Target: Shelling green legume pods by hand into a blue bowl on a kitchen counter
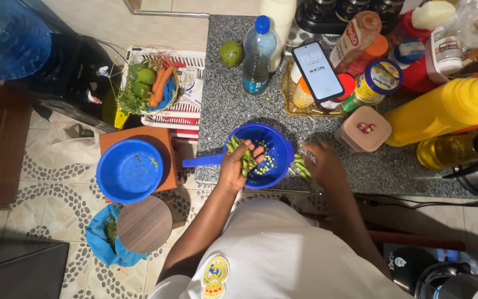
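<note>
Your left hand point(238, 166) sits just left of the frame's centre, fingers curled shut around a bunch of green pods point(245, 158), held over the blue colander point(279, 145) on the grey speckled counter point(222, 99). Small green peas point(265, 164) already lie on the colander's floor. Your right hand point(323, 163), just right of the colander, is cupped over a second small heap of pods point(301, 166) lying on the counter against the colander's rim; from this high view you cannot tell for sure whether it grips them or only rests on them.

Keep the left hand low and well inside the rim so what drops lands in the colander and not on the stone. Work one pod at a time out of the bunch instead of squeezing the lot.

Mind what crowds the counter. A phone point(317, 70) leans on jars in the upper centre, a water bottle point(259, 55) stands just left of it, and a yellow squeeze bottle point(446, 111) lies at the right, with a pinkish lidded tub point(362, 128) near your right hand. The colander's handle point(200, 161) sticks out past the counter edge to the left, above the blue bowl point(129, 170) on a low stool; a knock there would tip it.
</note>
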